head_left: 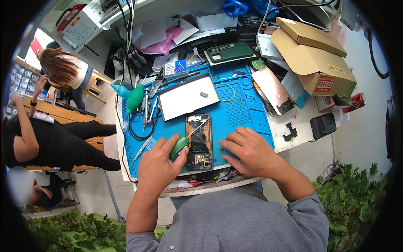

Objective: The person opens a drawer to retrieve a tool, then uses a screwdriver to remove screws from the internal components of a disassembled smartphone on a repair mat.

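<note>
Left hand point(157, 161) clenched around a green air blower point(179, 146), nozzle aimed up and to the right at the opened phone point(199, 141) just beside it. Right hand point(247, 152) released, fingers spread flat on the blue mat point(239, 111), touching the phone's right edge. Phone lying back-open at the mat's near edge between both hands, long axis running away from the body, camera end nearest.

The left hand point(157, 166) squeezes a green air blower point(179, 145) beside the opened phone point(199, 140); the right hand point(247, 153) rests flat on the blue mat point(239, 109).
</note>
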